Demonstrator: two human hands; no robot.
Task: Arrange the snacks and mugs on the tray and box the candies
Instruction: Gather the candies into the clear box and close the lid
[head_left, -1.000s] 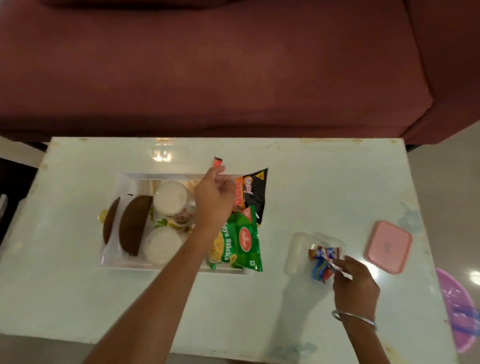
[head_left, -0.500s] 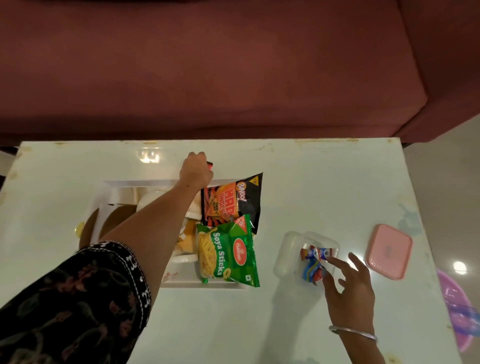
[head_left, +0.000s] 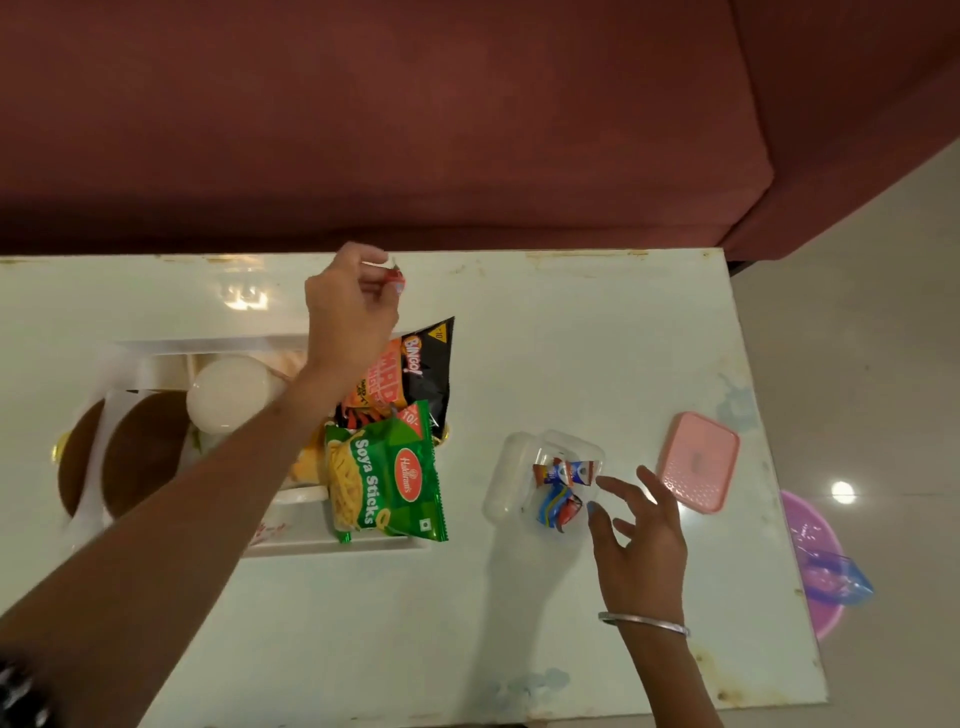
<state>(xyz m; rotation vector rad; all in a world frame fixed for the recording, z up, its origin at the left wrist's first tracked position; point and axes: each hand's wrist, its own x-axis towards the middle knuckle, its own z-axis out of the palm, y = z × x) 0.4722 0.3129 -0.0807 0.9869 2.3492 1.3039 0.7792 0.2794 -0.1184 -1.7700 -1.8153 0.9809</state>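
Candies (head_left: 561, 486) in bright wrappers already lie in the clear box (head_left: 545, 475), right of the frame's centre on the white table (head_left: 519, 623). Nearest the viewer, the right hand (head_left: 641, 540) hovers just beside the box's near right corner, fingers spread apart and holding nothing, a bangle (head_left: 644, 623) on the wrist. The left hand (head_left: 350, 312) is farther off, above the centre, raised over the table beyond the tray (head_left: 208, 345), its fingertips pinched together on a small red-wrapped candy (head_left: 396, 278).

To do this step well, I would judge the pinched candy should be carried right across to the open box and let go low over it, while the right hand steadies the light box so it does not skid on the glossy top. The pink lid (head_left: 698, 462) lies just right of the box, apart from it, ready for closing.

In the way of that sweep lie the green Soya Sticks packet (head_left: 387, 473) and the black Bingo packet (head_left: 415, 374), both hanging over the tray's right edge; a low pass could drag them. A white mug (head_left: 228, 395) stands in the tray, partly hidden by the forearm, with brown oval things (head_left: 140, 457) at its left end. Farther back, a maroon sofa (head_left: 363, 130) fills the top; a pink basin (head_left: 815, 566) sits on the floor at the right edge.
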